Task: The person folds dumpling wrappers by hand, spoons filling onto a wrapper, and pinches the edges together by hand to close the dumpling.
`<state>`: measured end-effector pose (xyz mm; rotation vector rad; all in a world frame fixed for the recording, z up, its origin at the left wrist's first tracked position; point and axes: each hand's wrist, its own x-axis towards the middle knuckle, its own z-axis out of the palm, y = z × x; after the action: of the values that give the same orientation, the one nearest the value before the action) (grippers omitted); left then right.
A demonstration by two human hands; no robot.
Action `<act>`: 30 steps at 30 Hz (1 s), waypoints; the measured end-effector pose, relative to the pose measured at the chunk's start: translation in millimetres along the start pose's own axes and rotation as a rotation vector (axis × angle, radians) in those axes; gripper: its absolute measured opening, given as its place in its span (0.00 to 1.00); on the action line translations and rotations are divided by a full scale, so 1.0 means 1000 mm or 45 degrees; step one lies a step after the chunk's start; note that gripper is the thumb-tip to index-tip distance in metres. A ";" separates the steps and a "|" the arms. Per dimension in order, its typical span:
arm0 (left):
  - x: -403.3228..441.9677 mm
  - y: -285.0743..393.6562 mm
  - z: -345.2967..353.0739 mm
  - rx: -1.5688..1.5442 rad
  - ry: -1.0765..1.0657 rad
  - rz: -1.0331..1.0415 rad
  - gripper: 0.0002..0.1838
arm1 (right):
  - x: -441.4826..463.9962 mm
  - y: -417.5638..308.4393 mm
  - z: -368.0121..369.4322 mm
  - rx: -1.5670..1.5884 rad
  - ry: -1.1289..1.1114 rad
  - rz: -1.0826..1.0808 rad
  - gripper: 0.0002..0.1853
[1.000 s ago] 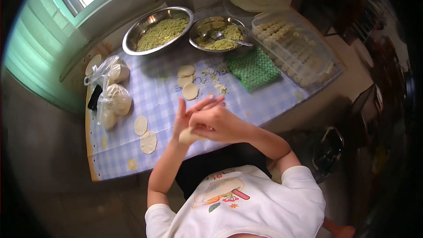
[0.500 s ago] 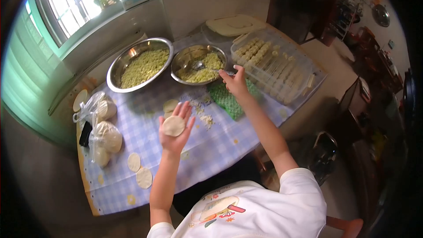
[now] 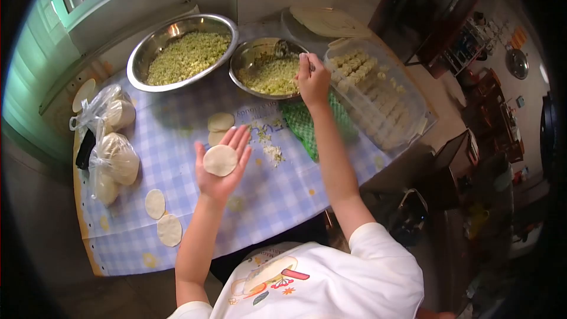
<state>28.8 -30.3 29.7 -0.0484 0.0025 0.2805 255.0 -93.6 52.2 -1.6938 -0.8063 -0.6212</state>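
Observation:
A round dumpling wrapper [image 3: 220, 160] lies flat across my left hand [image 3: 217, 185], which holds it palm up with the fingers stretched out. My right hand [image 3: 314, 84] is closed around the handle of a metal spoon [image 3: 282, 49]. The spoon's bowl is at the far side of the smaller steel bowl [image 3: 237, 81], above green chopped filling [image 3: 273, 77]; whether it carries any filling I cannot make out. More wrappers [image 3: 221, 121] lie on the tablecloth just beyond my left fingertips. Two others [image 3: 155, 204] rest nearer the table's left edge.
A larger steel bowl [image 3: 134, 65] of filling stands at the back left. Right of the smaller bowl is a clear plastic box [image 3: 407, 136] with rows of dumplings. A green mesh cloth [image 3: 302, 127] lies under my right forearm. Bags of dough [image 3: 121, 156] sit at left.
My right hand has drawn the spoon up toward the far rim of the smaller bowl, its grip now higher and more closed. The left hand still bears the wrapper. The whole view has shifted slightly.

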 end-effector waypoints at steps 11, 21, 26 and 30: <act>0.002 -0.012 -0.011 0.032 -0.022 -0.092 0.35 | -0.007 -0.010 -0.001 0.145 -0.426 0.113 0.12; 0.001 -0.012 -0.013 0.048 -0.020 -0.113 0.35 | 0.006 0.002 -0.006 0.802 -0.073 0.753 0.11; 0.001 -0.010 -0.015 0.009 -0.068 -0.107 0.29 | 0.014 0.003 -0.016 0.805 -0.023 0.735 0.10; 0.000 -0.009 -0.016 -0.038 0.000 -0.063 0.27 | 0.015 -0.013 -0.034 0.834 -0.069 0.710 0.10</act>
<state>31.6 -39.7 14.5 -0.0781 -0.0033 0.2308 254.4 -121.4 80.4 -1.2370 -0.4602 0.0801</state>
